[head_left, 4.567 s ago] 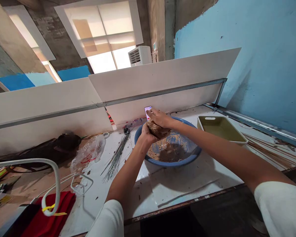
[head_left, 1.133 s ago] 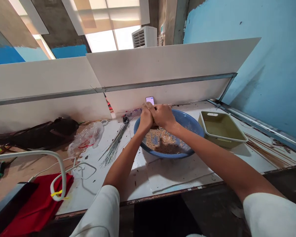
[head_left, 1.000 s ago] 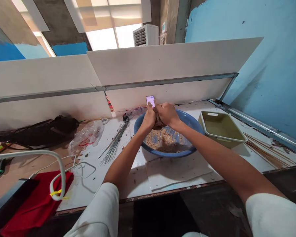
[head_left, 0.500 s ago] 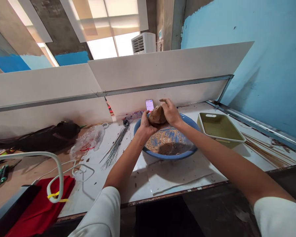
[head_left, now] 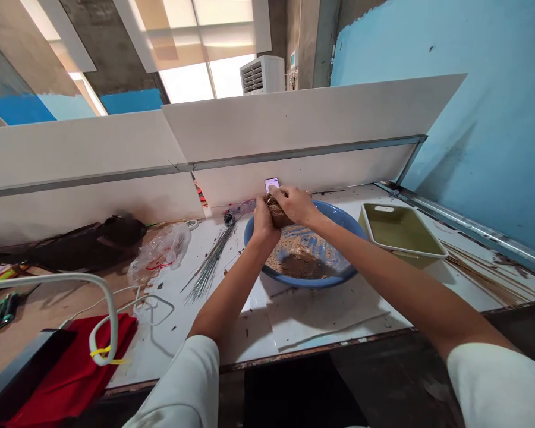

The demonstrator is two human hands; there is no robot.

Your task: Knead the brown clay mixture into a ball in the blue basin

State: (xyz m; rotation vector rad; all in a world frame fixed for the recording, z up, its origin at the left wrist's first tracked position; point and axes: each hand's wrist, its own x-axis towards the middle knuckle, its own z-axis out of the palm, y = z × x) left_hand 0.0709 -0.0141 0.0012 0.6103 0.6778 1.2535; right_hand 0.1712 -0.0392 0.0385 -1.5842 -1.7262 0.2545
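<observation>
A brown lump of paste (head_left: 277, 215) is squeezed between both my hands above the far rim of a blue basin (head_left: 345, 222). My left hand (head_left: 264, 221) cups the lump from the left with fingers closed round it. My right hand (head_left: 293, 203) presses on it from above and the right, fingers curled over it. The basin holds more brown crumbly paste (head_left: 299, 261) spread over its bottom.
A bundle of thin sticks (head_left: 209, 264) lies left of the basin, beside a clear plastic bag (head_left: 161, 252). An olive tray (head_left: 399, 230) stands to the right, with more sticks (head_left: 485, 279) past it. A lit phone (head_left: 271, 183) leans on the white partition. Red cloth (head_left: 71, 368) and white cable (head_left: 109, 309) lie near left.
Half a second ago the lump was held up and my right hand was partly lifted off it; now both hands have closed tight round it, slightly lower.
</observation>
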